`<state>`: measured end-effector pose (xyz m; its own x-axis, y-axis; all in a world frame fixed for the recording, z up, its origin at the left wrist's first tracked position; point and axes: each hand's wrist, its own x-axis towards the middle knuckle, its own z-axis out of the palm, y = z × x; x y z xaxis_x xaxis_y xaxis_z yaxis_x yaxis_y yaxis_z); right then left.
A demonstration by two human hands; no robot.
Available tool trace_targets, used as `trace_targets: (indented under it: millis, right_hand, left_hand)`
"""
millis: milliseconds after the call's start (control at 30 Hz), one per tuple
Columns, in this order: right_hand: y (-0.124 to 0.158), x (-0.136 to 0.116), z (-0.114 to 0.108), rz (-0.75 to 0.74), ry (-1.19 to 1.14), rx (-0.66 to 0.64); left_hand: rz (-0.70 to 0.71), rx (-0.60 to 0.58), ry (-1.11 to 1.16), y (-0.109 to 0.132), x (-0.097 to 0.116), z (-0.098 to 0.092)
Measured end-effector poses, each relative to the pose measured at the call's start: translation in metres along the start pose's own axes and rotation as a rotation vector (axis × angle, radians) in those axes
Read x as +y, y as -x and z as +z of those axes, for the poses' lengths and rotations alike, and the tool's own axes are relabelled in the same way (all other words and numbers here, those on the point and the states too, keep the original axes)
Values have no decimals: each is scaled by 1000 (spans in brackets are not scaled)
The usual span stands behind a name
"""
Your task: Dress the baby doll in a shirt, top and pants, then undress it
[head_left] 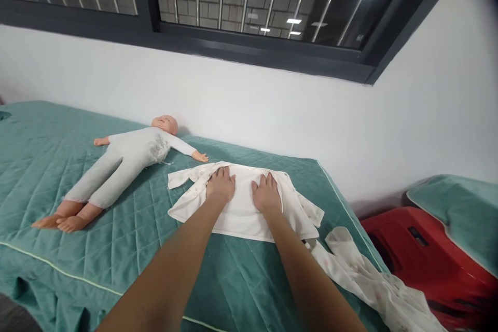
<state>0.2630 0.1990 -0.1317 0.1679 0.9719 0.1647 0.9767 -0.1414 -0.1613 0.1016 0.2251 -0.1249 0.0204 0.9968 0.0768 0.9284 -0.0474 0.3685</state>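
A small white baby shirt [243,202] lies opened out on the green quilted cover, its sleeves out to both sides and its front panels folded back. My left hand [221,185] rests flat on the left part of the shirt, fingers stretched out. On the right part, my right hand [266,193] presses flat in the same way. Neither hand grips the cloth. To the left, a baby doll [134,148] in a pale cloth body lies on its back, one hand just beyond the shirt's left sleeve.
A crumpled white garment [365,275] lies at the right edge of the green quilted cover [128,270]. Past that edge is a red plastic object [412,249] with a green cloth [459,212] over it. A white wall and a dark-framed window [252,46] stand behind.
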Motion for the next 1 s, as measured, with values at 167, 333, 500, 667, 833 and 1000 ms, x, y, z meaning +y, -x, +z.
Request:
trace_targets:
  millis: [167, 333, 500, 667, 833, 1000]
  right_hand:
    - [2, -3, -3, -16, 21, -27]
    - [13, -7, -10, 32, 20, -25]
    - [33, -9, -16, 52, 31, -12]
    - [52, -7, -21, 44, 67, -21]
    - [71, -7, -25, 33, 104, -16]
    - [97, -8, -40, -114, 139, 46]
  left_hand:
    - [-32, 29, -1, 10, 4, -1]
    - [-36, 47, -31, 24, 2, 1]
    - [5, 34, -60, 40, -3, 0]
    - [56, 24, -84, 59, -9, -1]
    - [89, 18, -104, 77, -14, -3]
    - [108, 15, -109, 96, -17, -8]
